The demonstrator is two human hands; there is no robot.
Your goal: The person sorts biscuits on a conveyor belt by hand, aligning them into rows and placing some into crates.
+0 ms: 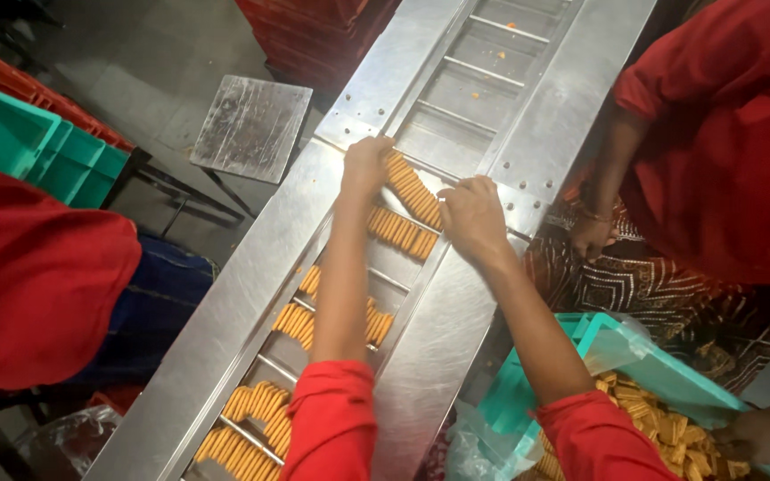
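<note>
Two hands meet on one slanted row of orange biscuits [413,189] far up a long steel conveyor chute [251,294]. Going left to right: green crates [37,147] sit at the far left with red crates [11,76] behind them, and someone's red sleeve [37,276] fills the near left. A small square metal stool top [251,127] stands on the floor just left of the chute. More biscuit stacks lie in the chute's middle channel between thin cross rods, nearer the camera [251,423] and halfway up [300,319]. The left hand [366,165] is curled closed over the far-left end of the biscuit row, fingers pressed on it. The right hand [471,216] is cupped against the row's near-right end, so the row is pinched between both hands, with another stack [400,232] lying just under them. Right of the chute, a teal tray [612,343] lined with clear plastic holds loose biscuits, and another person in red [724,134] stands at the far right, their hand [592,236] hanging by the chute edge
</note>
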